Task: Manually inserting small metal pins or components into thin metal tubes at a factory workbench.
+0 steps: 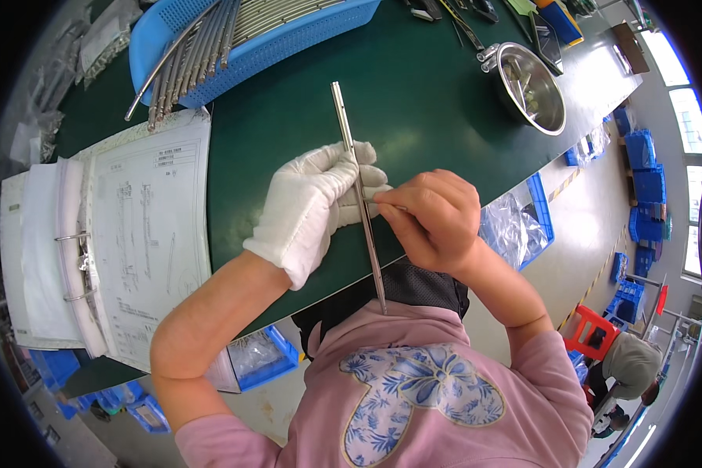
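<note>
the gloved left hand [310, 187] has its fingers curled round the rod [367, 225], which slants across the edge of the table [281, 117]. the bare right hand [438, 214] pinches a thin piece [400, 207] between thumb and forefinger, at the rod's side. a basket [288, 45] of more rods [194, 62] stands far left, an open binder [156, 234] near left, a bowl [551, 105] far right.

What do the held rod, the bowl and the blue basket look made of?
Held rod: probably metal, polished; bright streaks along it. Bowl: likely stainless steel, shiny; its smooth wall shows reflections. Blue basket: apparently moulded plastic, satin; even colour, perforated wall.
</note>
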Tool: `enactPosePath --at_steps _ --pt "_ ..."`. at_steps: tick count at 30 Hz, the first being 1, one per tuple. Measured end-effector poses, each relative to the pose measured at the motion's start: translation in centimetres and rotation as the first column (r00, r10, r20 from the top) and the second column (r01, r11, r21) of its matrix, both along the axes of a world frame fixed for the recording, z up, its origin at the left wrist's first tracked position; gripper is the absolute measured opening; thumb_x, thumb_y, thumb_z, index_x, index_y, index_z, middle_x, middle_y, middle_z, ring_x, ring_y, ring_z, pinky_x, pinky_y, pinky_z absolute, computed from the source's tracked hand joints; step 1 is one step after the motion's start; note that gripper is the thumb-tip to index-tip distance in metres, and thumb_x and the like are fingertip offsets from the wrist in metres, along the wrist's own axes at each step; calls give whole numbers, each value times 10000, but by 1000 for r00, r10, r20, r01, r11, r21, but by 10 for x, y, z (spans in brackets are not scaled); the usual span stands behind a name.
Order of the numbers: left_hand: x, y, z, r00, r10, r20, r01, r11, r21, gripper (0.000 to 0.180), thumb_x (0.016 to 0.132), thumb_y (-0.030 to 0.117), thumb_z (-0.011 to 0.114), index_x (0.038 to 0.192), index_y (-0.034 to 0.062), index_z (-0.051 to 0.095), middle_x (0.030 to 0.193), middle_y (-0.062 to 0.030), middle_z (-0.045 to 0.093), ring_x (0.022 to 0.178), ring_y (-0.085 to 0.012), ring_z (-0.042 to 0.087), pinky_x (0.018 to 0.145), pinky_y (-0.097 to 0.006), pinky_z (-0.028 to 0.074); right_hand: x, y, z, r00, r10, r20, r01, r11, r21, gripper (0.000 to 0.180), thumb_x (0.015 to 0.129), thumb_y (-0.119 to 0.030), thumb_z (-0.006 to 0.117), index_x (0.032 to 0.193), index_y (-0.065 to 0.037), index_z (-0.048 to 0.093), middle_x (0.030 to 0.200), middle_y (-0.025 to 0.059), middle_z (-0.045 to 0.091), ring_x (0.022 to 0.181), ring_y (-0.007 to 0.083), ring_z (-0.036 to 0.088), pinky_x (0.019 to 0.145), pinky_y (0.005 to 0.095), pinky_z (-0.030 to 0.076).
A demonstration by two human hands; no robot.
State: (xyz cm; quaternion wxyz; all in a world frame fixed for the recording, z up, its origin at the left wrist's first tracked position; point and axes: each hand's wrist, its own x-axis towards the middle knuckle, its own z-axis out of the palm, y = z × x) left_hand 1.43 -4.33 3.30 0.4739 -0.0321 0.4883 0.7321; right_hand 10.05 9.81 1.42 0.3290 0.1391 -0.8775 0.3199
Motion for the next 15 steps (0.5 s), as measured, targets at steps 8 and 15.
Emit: enactPosePath --at_steps 8,15 --pt "-2 3 4 1000 -9 -5 9 999 -42 176 915 104 424 1031 16 523 852 -97 592 808 -233 617 719 -345 521 34 -11 -2 995 91 46 -90 996 -15 137 640 7 637 773 1 607 609 71 562 465 181 499 437 275 370" --pt "1 2 4 999 8 -54 -12 998 -68 179 931 111 379 1002 26 518 811 -74 587 794 -227 619 729 -360 527 36 -9 -7 997 50 62 -44 994 -98 128 652 -24 649 768 -33 595 624 48 570 494 172 532 434 267 373"
